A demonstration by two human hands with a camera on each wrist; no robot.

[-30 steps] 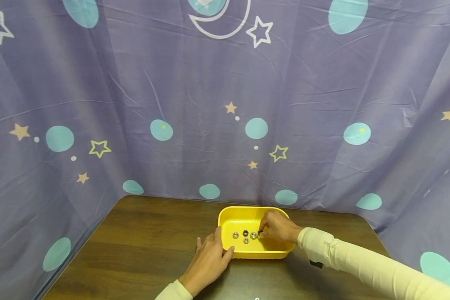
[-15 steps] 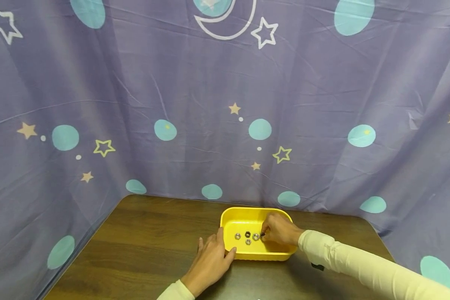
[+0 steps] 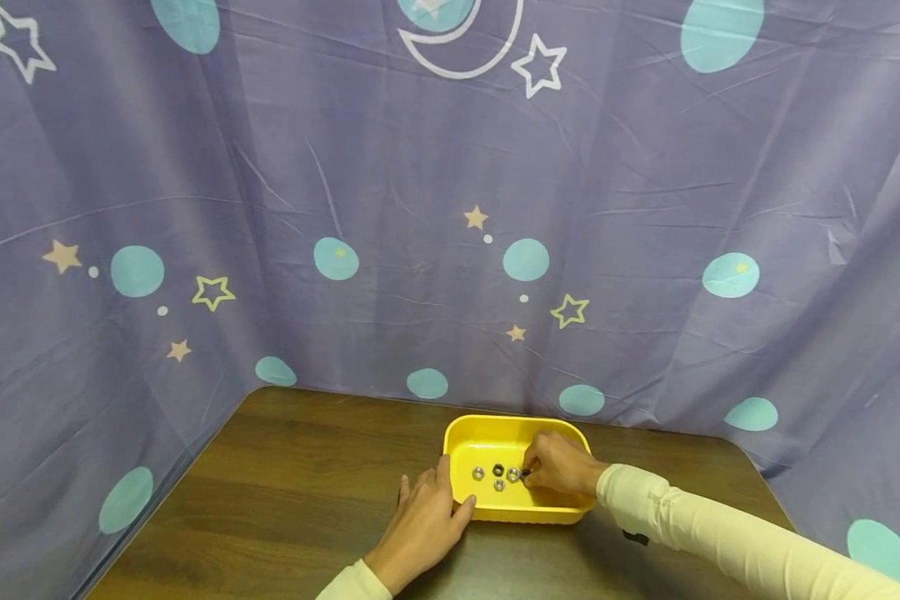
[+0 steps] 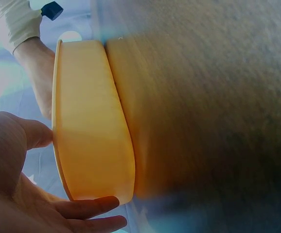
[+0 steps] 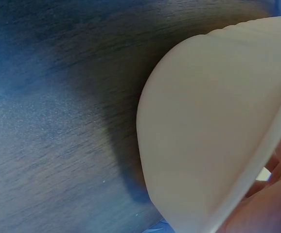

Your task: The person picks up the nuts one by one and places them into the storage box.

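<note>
Tabletop stretches left, right and in front of the yellow tray, whose far rim nears the back edge. My left hand, fingers spread, touches the tray's left corner; inside, my right hand pinches a small dark piece beside four nuts.

In the head view, a creased purple curtain spans nine o'clock through twelve to three, printed with a white-outlined crescent moon at twelve and a turquoise blob at four. The brown wood-grained desk lies at six.
</note>
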